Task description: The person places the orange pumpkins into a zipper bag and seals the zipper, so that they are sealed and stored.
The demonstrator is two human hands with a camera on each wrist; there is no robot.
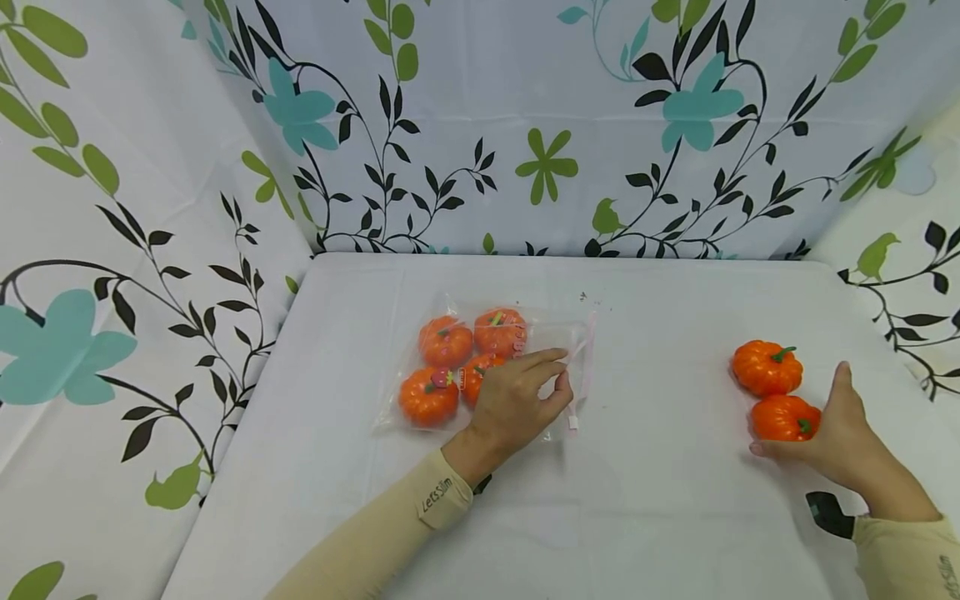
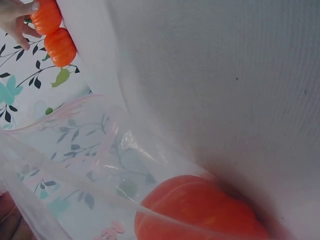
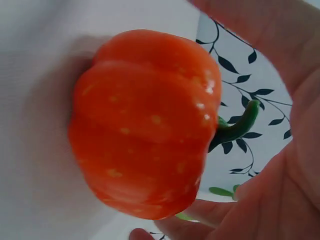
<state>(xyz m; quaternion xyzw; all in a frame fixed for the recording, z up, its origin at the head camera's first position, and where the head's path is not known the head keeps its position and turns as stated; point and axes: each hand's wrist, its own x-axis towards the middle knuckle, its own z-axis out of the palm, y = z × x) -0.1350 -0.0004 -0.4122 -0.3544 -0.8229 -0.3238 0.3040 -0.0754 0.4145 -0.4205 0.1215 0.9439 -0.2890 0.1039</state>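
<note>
Head view: the left hand has its thumb and fingers pinched on the upper film of a clear bag at its right-hand, mouth end. The bag lies left of centre on the tabletop, with four orange pumpkins inside. Toward the right edge, two loose pumpkins sit touching, one behind the other. The right hand spreads wide around the nearer one, fingers not closed on it; whether they touch it, I cannot tell.
</note>
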